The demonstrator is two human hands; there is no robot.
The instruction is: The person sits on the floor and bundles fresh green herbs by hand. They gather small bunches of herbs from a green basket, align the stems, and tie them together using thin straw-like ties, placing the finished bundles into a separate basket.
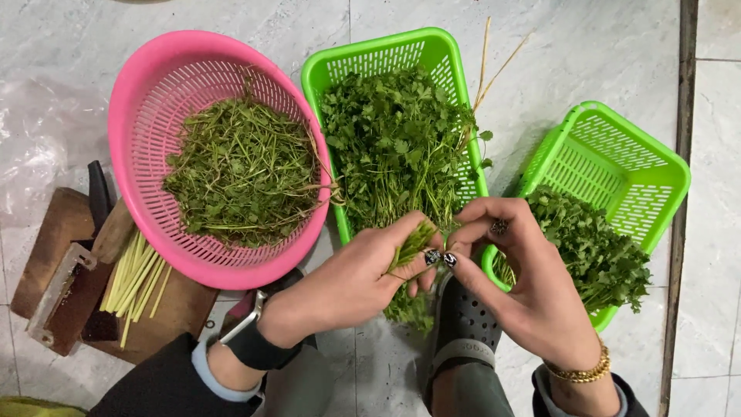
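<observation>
Coriander sprigs sit pinched in the left hand, whose fingers curl shut around the stems so the leafy ends point up toward the right hand. The right hand closes thumb and forefinger on the tip of the same small bunch, a grip suited to plucking at leaves or stems. Both hands meet low in the view, just in front of the middle green basket, which is heaped with leafy coriander; holding the bunch right at its near edge keeps the supply within easy reach.

To the left, a round pink basket holds a thinner, stemmier tangle of greens, apparently kept apart from the fuller leaves. To the right, a second green basket lies tilted with a neater pile of leafy sprigs at its lower end.

All three baskets rest on a pale marble floor. A wooden chopping board at lower left carries a knife and a bundle of pale cut stalks. A grey clog shows between the wrists.
</observation>
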